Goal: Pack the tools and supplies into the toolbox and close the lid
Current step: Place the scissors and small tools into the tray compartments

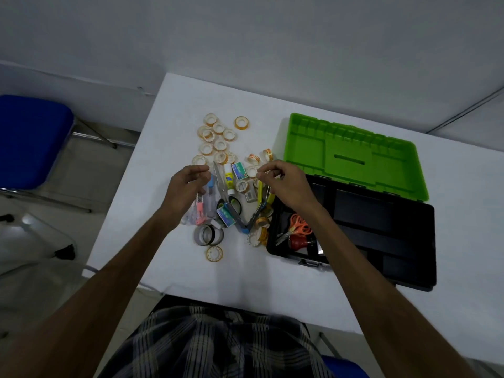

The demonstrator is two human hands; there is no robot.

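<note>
Right hand (283,184) hides yellow tool (260,190); box labels (239,171) unreadable.

Bare forearms, no sleeves; dark plaid garment (218,345) with pale stripes.

Dim, flat light, soft shadows, slight blur, wide-angle bending at edges.

- Looks like a plain office or classroom.
- White table (272,282) at centre against bare grey walls (245,36).
- Blue-padded metal-framed chair (30,140) at left, on pale tiled floor (41,282).
</note>
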